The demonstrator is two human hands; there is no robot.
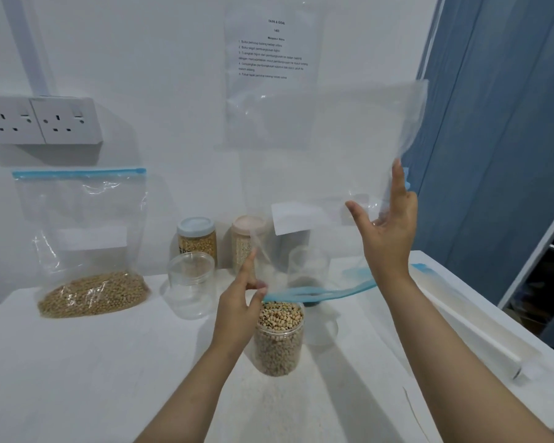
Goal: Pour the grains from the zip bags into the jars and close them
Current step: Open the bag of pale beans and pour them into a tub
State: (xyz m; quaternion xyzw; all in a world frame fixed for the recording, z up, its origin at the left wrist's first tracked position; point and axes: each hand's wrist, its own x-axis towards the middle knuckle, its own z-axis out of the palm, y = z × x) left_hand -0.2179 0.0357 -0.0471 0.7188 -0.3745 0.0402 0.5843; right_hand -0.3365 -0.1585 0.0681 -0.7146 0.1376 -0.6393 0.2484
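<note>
Left grip (240, 302) pinching upended zip bag's (327, 148) mouth over bean-filled jar (279, 340); right grip (387, 225) wide, against bag.

A white worktop (77, 362) stands against a white wall (147, 59). On the wall at upper left sits a double socket (40, 120) — white, with a white conduit (26, 43) running up from it. Higher up, near the middle, a printed sheet (271, 52) in a clear sleeve is fixed flat to the wall; its small lines of text are too blurred to read. At the right hangs a blue curtain (493, 123), reaching down past the worktop's edge. Along the worktop's right side lies a long white strip (470, 330) — what it is cannot be told.
</note>
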